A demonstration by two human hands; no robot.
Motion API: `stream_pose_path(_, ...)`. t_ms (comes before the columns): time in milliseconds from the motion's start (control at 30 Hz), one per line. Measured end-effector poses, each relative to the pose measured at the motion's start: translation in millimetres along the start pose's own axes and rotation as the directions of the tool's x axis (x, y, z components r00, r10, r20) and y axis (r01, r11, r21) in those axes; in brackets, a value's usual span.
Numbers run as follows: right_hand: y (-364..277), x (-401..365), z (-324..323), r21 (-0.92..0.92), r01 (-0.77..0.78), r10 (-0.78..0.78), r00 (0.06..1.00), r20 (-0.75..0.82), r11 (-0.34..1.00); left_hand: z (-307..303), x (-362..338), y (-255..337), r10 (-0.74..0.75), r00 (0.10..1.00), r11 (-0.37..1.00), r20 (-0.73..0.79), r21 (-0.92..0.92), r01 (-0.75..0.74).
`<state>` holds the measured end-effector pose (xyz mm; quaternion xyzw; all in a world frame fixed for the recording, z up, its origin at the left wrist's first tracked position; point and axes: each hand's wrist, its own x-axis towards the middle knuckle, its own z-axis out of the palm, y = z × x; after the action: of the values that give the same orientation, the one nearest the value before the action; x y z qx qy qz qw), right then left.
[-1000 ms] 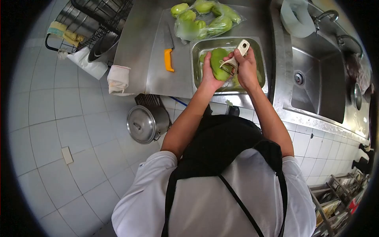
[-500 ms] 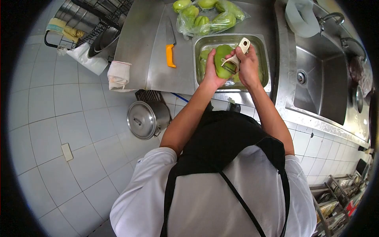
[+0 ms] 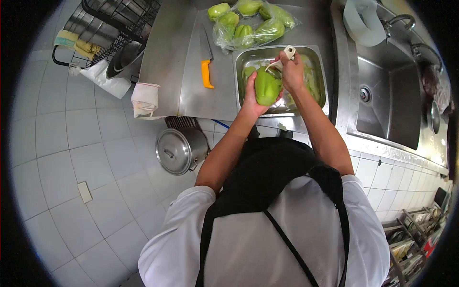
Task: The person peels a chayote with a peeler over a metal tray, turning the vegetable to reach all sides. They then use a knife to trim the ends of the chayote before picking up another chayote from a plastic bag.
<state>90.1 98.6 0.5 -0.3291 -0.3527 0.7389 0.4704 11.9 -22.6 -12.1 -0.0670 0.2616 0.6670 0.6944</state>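
Note:
My left hand [image 3: 252,99] is wrapped round a green chayote [image 3: 267,88] above the steel tray [image 3: 322,71]. A white peeler [image 3: 289,51] is gripped in my right hand [image 3: 292,71], its head close to the chayote's upper end. Green peelings [image 3: 311,82] lie in the tray under and beside my hands. Behind the tray sits a clear plastic bag with several chayotes [image 3: 270,29]. A knife with an orange handle [image 3: 206,74] rests on the steel counter [image 3: 191,95] to the left.
On the right is a steel sink [image 3: 370,115] with a translucent container [image 3: 366,24] at its back edge. A folded cloth [image 3: 145,98] lies on the counter's left corner. A lidded pot [image 3: 175,151] stands below the counter.
My right hand with the peeler has moved up and away from the chayote's middle. My left hand has moved slightly down, and more of the chayote shows.

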Motion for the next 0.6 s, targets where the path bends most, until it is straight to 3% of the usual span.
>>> stream_pose_path(100, 18.5, 8.5, -2.5, 0.057, -0.057, 0.059, 0.998, -0.029, 0.997, -12.2, -5.1, 2.0, 0.007, 0.998, 1.0, -0.062, -0.002, -0.008)
stream_pose_path(167, 43.9, 26.6, -12.4, -0.114, 0.114, -0.126, 0.987, -0.104, 0.987, -17.6, -10.6, -0.7, 0.029, 0.993, 1.0, -0.113, -0.004, -0.029)
stream_pose_path(200, 54.1, 32.1, -20.4, -0.205, 0.19, -0.218, 0.967, -0.129, 0.96, -19.6, -17.9, -3.1, 0.011, 0.998, 1.0, -0.054, 0.009, -0.01)
stream_pose_path(267, 55.7, 34.1, -39.5, -0.311, 0.228, -0.261, 0.963, -0.068, 0.923, -18.3, -24.6, 0.7, -0.02, 0.997, 0.999, 0.076, 0.049, 0.016)
stream_pose_path(333, 47.2, 22.2, -52.1, -0.424, 0.22, -0.237, 0.971, 0.012, 0.879, -10.6, -28.3, 3.4, -0.002, 0.999, 0.999, 0.041, 0.048, 0.0)
stream_pose_path(433, 10.7, 6.0, -48.8, -0.765, 0.292, -0.304, 0.943, 0.132, 0.574, -2.1, -27.0, 9.2, 0.028, 0.999, 1.0, -0.023, 0.007, -0.028)
stream_pose_path(467, 11.1, 12.3, -52.3, -0.77, 0.451, -0.485, 0.848, 0.213, 0.451, -0.4, -24.6, 11.5, 0.034, 0.998, 0.999, -0.046, -0.01, -0.034)
stream_pose_path(567, -23.0, 7.7, -44.4, -0.846, 0.468, -0.565, 0.782, 0.262, 0.256, 2.6, -20.8, 11.0, 0.058, 0.994, 0.997, -0.097, -0.048, -0.063)
stream_pose_path(600, -39.8, 0.1, -36.1, -0.85, 0.439, -0.533, 0.812, 0.238, 0.289, 7.8, -20.5, 11.6, 0.029, 0.992, 0.996, -0.119, -0.077, -0.039)
